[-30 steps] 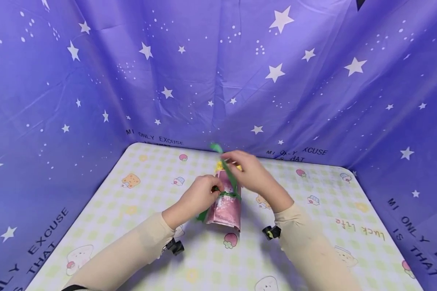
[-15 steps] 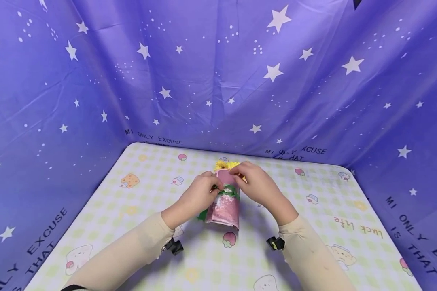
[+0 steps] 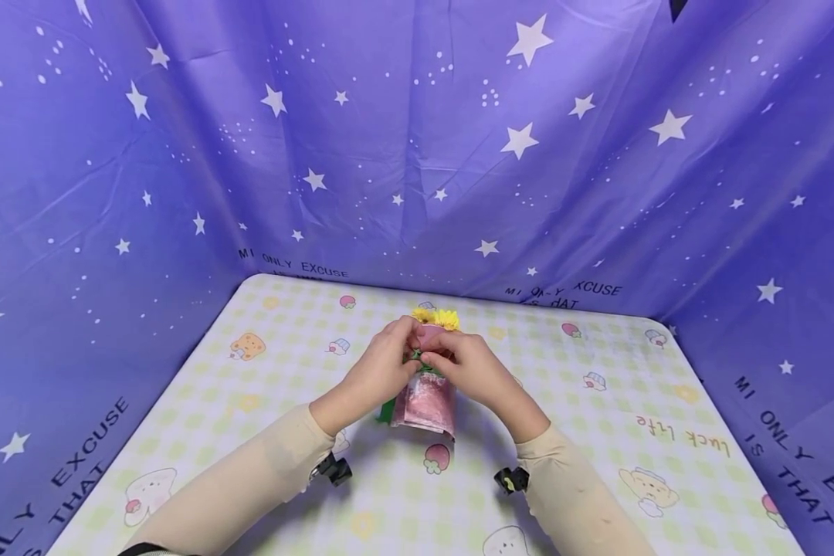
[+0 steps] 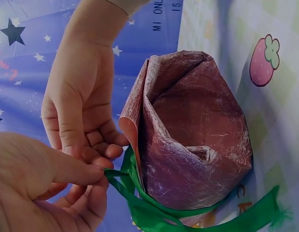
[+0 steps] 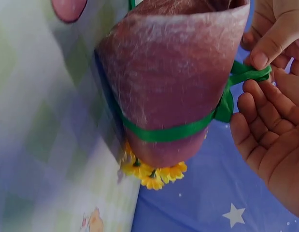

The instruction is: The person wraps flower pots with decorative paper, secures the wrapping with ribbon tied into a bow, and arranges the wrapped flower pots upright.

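A bouquet wrapped in pink paper (image 3: 424,405) lies mid-table with its open lower end toward me. Yellow flowers (image 3: 446,319) show beyond its far end. A green ribbon (image 5: 173,133) circles the wrap and gathers into a loop at the top. My left hand (image 3: 378,359) pinches that loop between thumb and fingers, as the left wrist view shows. From the other side my right hand (image 3: 476,367) meets it, fingertips curled at the same ribbon. One frayed ribbon tail (image 4: 255,210) hangs down beside the paper. The fingers partly hide the knot.
A checked tablecloth (image 3: 250,479) with cartoon prints covers the table. Purple star-patterned curtains (image 3: 361,139) rise behind and at both sides. Black wrist camera mounts (image 3: 512,480) sit under the sleeves.
My right hand lifts a ribbon length up at the far side, then comes down and in to meet the left at the knot. The left hand shifts slightly upward; the bouquet stays in place.
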A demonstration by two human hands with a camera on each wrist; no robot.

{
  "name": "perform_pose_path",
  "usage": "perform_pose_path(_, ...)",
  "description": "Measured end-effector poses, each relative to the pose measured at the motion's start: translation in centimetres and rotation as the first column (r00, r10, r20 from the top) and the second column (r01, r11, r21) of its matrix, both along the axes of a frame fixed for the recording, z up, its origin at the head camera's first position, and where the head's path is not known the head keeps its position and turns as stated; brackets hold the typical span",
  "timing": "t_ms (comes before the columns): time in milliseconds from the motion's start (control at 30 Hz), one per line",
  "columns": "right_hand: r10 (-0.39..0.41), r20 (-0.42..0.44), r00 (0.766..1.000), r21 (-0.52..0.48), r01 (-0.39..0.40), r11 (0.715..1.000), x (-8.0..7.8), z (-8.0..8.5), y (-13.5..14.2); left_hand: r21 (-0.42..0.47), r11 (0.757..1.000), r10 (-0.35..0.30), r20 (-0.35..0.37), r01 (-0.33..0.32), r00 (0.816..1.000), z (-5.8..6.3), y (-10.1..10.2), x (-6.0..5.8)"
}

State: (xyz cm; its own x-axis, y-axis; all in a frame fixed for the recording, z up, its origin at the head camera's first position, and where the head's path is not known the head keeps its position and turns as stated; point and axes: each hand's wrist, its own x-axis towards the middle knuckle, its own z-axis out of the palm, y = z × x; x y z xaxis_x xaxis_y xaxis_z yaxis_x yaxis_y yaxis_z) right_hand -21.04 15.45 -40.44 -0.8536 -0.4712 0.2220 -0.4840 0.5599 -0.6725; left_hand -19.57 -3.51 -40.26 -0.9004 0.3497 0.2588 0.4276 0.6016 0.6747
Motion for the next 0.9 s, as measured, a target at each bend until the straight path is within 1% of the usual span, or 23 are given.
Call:
perform_pose_path(133,-0.036,0.023,0.999,-0.015,0.037,0.999,0.1,0.0,-0.4,0.043,0.999,-0.012,0.04,0.01,0.999,-0.1,0.0,0.0)
perform_pose_path(300,-0.078,0.014,0.997,0.006,0.077,0.997,0.1,0.0,-0.7,0.096,0.995,-0.033,0.083,0.025,0.996,-0.3,-0.4,-0.2)
perform_pose_path(433,-0.084,-0.016,0.996,0.026,0.085,0.996,0.1,0.0,-0.7,0.096,0.995,-0.011,0.094,0.002,0.996,-0.7,-1.0,-0.5)
perform_pose_path(500,-0.086,-0.045,0.995,0.032,0.088,0.996,0.1,0.0,-0.6,0.078,0.997,0.012,0.098,-0.019,0.995,-1.0,-1.4,-0.8)
perform_pose_path(567,-0.093,-0.069,0.993,0.036,0.096,0.995,0.2,-0.1,-0.5,0.042,0.998,0.041,0.105,-0.045,0.994,-1.3,-2.0,-1.1)
perform_pose_path(700,-0.117,-0.09,0.989,0.059,0.123,0.991,0.2,-0.2,-0.2,-0.064,0.994,0.1,0.126,-0.092,0.987,-2.0,-3.1,-1.4)
perform_pose_path(800,-0.118,-0.095,0.988,0.084,0.126,0.988,0.1,-0.2,-0.1,-0.136,0.986,0.118,0.141,-0.099,0.983,-2.6,-3.5,-1.6)
perform_pose_path(900,-0.112,-0.101,0.989,0.103,0.123,0.987,0.1,-0.1,0.0,-0.161,0.983,0.115,0.161,-0.089,0.98,-3.2,-3.7,-1.8)
